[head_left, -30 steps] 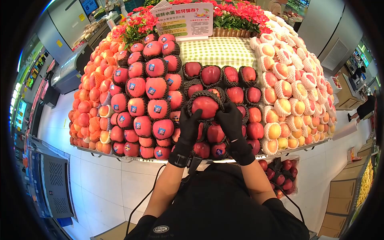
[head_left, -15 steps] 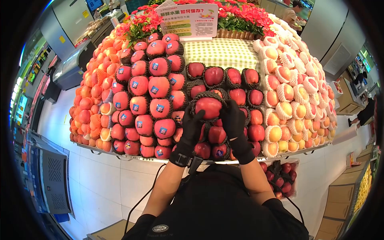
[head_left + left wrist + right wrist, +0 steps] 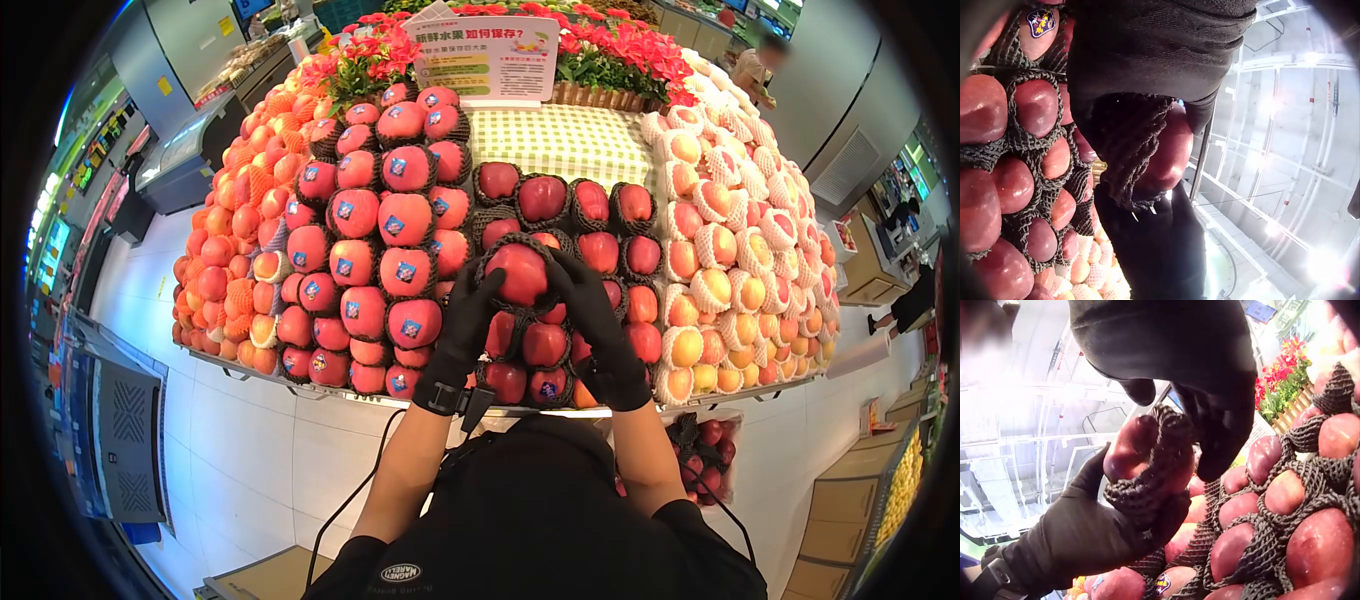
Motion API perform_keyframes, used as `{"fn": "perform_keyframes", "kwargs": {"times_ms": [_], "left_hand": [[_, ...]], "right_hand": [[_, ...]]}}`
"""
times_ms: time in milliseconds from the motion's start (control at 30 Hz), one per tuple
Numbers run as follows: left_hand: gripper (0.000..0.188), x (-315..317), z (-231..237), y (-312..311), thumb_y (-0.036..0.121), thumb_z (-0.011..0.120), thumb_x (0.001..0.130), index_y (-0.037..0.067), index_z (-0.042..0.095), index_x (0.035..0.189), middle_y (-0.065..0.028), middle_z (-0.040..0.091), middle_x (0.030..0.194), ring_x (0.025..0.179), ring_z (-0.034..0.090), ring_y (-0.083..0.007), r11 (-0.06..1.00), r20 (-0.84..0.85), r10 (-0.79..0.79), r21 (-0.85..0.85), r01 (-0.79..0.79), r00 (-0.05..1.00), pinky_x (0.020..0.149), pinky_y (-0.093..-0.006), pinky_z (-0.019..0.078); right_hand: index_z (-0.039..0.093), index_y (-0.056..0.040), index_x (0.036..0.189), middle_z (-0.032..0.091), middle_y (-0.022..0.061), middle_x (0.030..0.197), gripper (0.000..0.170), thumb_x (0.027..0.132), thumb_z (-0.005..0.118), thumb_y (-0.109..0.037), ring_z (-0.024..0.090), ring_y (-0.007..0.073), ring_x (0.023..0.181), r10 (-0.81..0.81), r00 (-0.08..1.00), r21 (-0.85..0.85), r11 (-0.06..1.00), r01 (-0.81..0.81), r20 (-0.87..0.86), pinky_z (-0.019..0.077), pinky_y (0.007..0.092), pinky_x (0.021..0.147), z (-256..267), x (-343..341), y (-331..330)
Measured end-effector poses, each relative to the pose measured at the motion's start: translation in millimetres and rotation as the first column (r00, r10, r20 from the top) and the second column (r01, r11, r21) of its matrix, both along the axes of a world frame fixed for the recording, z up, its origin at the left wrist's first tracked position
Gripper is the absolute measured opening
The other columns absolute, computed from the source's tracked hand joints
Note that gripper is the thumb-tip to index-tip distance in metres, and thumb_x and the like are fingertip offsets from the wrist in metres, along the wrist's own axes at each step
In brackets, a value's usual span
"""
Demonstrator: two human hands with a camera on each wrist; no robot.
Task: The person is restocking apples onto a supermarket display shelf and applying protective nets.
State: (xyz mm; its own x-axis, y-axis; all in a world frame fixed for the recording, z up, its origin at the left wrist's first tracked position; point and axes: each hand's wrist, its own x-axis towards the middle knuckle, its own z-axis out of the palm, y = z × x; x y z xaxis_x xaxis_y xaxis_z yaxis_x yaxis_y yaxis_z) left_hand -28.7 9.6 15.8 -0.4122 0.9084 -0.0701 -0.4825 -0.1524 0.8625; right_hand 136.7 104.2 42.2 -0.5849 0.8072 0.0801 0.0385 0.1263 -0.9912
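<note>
A dark red apple [image 3: 520, 273] sits between the two hands, above the slope of fruit. The left hand [image 3: 467, 315] grips it, palm beneath and thumb against its side, with a watch [image 3: 999, 575] on that wrist. A black foam net [image 3: 1129, 144] wraps part of the apple. The right hand [image 3: 590, 300] is at the net's edge, its thumb and bent fingers apart; whether it grips the net cannot be told. Both hands wear black gloves.

Other dark red apples [image 3: 542, 198] in black nets lie beyond and below the hands. To the left of the left hand are rows of red apples with blue stickers [image 3: 407, 217]; to the right of the right hand is paler fruit in white nets [image 3: 712, 200]. Farther beyond the hands are a checked cloth [image 3: 560, 140], a sign [image 3: 487, 62] and red flowers [image 3: 630, 55].
</note>
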Motion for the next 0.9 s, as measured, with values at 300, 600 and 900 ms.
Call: {"fn": "perform_keyframes", "kwargs": {"times_ms": [300,600,900], "left_hand": [[0.052,-9,6,-6,0.014,0.065,0.090,-0.003,0.044,0.134,-0.0085,0.059,0.116,0.098,0.058,-0.0151,0.999,-0.270,-0.050,-0.016,0.048,0.962,0.085,-0.0295,0.0498],[0.036,-10,-7,-6,0.019,0.049,0.098,-0.002,0.052,0.126,-0.0035,0.060,0.101,0.084,0.054,-0.0100,0.998,-0.333,0.026,-0.038,-0.041,0.942,0.073,-0.0256,0.0476],[0.040,-9,2,-12,0.026,0.052,0.098,0.000,0.050,0.129,-0.0063,0.059,0.113,0.103,0.056,-0.0135,0.999,-0.074,-0.013,-0.048,0.010,0.997,0.087,-0.0292,0.0488]], "right_hand": [[0.063,0.0024,0.102,0.065,0.0117,0.078,0.035,0.100,0.046,-0.028,0.064,0.0173,0.067,-0.108,0.994,-0.094,0.989,0.111,0.036,0.0483,0.0337,0.059,-19,-5,1],[0.062,0.0031,0.101,0.064,0.0153,0.079,0.037,0.100,0.045,-0.030,0.064,0.0199,0.070,-0.145,0.986,0.088,0.986,0.138,0.083,0.0494,0.0370,0.062,-1,-7,-16],[0.040,-0.0021,0.141,0.055,0.0160,0.131,0.066,0.087,0.069,-0.027,0.055,0.0247,0.117,0.273,0.961,-0.059,0.961,-0.271,0.041,0.0451,0.0363,0.096,22,12,-18]]}}
